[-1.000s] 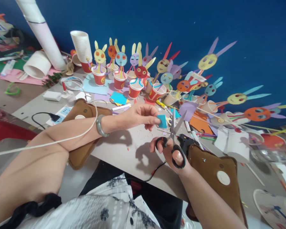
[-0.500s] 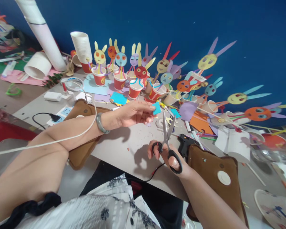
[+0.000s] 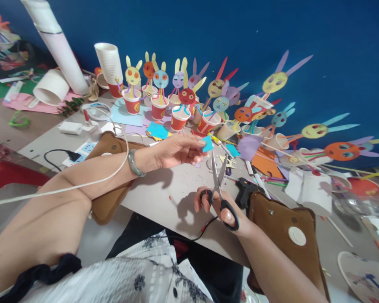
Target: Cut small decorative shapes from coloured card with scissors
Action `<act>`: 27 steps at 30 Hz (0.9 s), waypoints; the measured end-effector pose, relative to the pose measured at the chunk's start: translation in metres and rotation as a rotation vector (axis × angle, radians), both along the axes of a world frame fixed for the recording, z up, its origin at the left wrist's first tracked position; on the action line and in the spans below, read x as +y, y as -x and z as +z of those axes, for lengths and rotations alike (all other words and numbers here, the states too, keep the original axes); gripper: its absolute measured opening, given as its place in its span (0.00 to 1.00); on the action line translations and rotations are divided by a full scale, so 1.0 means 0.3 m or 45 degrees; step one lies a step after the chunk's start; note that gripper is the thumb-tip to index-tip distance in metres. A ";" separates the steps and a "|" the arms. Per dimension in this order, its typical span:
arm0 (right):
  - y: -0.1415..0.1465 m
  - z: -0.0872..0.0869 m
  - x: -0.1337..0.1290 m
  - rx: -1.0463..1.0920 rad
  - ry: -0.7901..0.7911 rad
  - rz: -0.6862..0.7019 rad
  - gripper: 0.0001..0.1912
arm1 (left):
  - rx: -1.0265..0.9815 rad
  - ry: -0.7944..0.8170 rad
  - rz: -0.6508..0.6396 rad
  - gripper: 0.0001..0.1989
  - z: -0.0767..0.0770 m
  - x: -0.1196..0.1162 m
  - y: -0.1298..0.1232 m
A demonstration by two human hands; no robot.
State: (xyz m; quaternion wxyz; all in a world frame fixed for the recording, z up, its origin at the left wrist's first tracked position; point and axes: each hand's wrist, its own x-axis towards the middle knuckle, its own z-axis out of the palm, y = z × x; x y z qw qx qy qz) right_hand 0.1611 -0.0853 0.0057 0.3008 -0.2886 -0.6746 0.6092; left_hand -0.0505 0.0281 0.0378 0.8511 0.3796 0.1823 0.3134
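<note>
Between the thumb and fingers of my left hand (image 3: 180, 150) is a small blue piece of paper (image 3: 207, 144), held up over the table. My right hand (image 3: 219, 206) has its fingers through the black handles of a pair of scissors (image 3: 219, 181). The blades are spread apart and point upward, just below the blue paper. A gap shows between the blades and the paper's lower edge. Behind my hands stand several paper cups with rabbit-faced paper figures, among them a red-faced one (image 3: 187, 97).
A black glue gun (image 3: 244, 191) lies right of the scissors. Brown pouches (image 3: 284, 235) rest on the table's near edge. A white cable (image 3: 107, 176) crosses my left forearm. A power strip (image 3: 82, 152), a stack of cups (image 3: 109, 63) and orange paper (image 3: 267, 163) lie around.
My right hand and the scissors have shifted slightly to the left, with the blades still spread and closer under the blue paper. My left hand has barely moved.
</note>
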 end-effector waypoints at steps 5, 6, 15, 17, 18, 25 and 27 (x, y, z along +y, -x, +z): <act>0.001 0.001 -0.001 -0.006 -0.008 0.015 0.29 | 0.014 0.012 0.006 0.04 0.001 -0.002 -0.001; 0.002 0.003 -0.002 -0.007 -0.007 0.012 0.29 | 0.008 0.008 0.006 0.04 0.000 -0.002 -0.002; 0.003 0.002 -0.001 -0.035 -0.011 0.005 0.30 | -0.014 -0.026 0.031 0.06 0.008 -0.006 -0.005; 0.004 0.002 0.000 -0.036 -0.006 0.005 0.30 | 0.011 -0.010 0.038 0.07 0.016 -0.010 -0.006; 0.004 0.002 0.000 -0.033 -0.001 0.004 0.30 | 0.020 -0.004 0.041 0.07 0.019 -0.012 -0.006; 0.004 0.002 0.000 -0.038 0.029 0.010 0.30 | 0.047 0.002 0.046 0.08 0.023 -0.015 -0.004; 0.003 0.001 0.000 -0.044 0.029 0.010 0.30 | 0.046 0.000 0.043 0.08 0.020 -0.013 -0.003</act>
